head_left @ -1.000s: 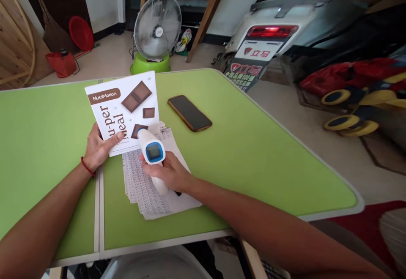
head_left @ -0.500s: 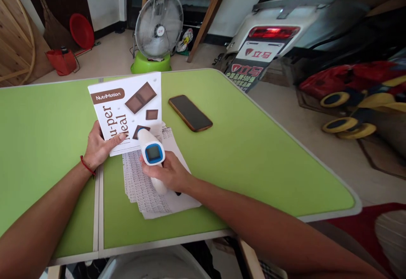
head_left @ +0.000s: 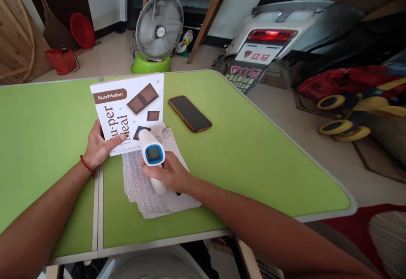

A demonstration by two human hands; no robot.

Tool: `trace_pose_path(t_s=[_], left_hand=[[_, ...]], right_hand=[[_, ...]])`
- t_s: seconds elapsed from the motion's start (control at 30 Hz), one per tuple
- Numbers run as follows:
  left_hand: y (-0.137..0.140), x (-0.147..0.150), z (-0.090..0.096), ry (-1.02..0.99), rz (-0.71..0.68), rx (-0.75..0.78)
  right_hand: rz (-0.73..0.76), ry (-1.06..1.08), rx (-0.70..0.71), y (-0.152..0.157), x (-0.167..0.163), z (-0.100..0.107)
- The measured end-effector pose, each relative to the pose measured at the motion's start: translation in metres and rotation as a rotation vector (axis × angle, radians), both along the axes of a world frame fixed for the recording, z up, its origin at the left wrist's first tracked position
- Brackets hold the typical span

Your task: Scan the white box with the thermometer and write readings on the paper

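Note:
My left hand [head_left: 102,143] grips a white box [head_left: 139,120] by its lower left side, thumb across the front. The box bears the word NutriMotion and pictures of brown chocolate-like bars, and it is held upright, facing me. In my right hand [head_left: 171,171] is a white infrared thermometer [head_left: 154,154] with a blue-rimmed screen turned towards me. Its front end points at the lower part of the box, close to it; whether they touch I cannot tell. Beneath both lie sheets of printed paper [head_left: 149,205], partly covered by my right hand.
A dark phone [head_left: 190,113] in a brown case lies on the green folding table [head_left: 253,156], right of the box. Beyond the table stand a fan [head_left: 159,29] on a green stool, a red basin [head_left: 82,30] and a white scooter [head_left: 266,38].
The box has shifted very slightly to the right and tilted a little. Both hands keep their hold, and the thermometer stays nearly in place.

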State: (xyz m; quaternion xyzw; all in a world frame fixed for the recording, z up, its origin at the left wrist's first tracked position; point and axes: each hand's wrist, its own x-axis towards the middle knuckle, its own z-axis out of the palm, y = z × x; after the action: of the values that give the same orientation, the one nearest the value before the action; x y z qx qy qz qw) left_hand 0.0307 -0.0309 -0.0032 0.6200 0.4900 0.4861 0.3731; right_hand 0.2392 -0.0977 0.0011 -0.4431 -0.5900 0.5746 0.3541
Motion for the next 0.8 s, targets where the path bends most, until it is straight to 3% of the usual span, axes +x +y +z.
trace_pose_path(t_s=[0.5,0.67,0.8], left_hand=[[0.0,-0.001,-0.001,-0.025,0.031,0.029],[0.0,-0.003,0.0,-0.024,0.092,0.085],[0.002,-0.004,0.005,-0.061,0.129,0.123]], right_hand=[[0.034,0.059,-0.036,0.001,0.003,-0.002],[-0.008,0.041,0.056,0.009,0.011,0.001],[-0.08,-0.131,0.183,0.025,0.031,0.011]])
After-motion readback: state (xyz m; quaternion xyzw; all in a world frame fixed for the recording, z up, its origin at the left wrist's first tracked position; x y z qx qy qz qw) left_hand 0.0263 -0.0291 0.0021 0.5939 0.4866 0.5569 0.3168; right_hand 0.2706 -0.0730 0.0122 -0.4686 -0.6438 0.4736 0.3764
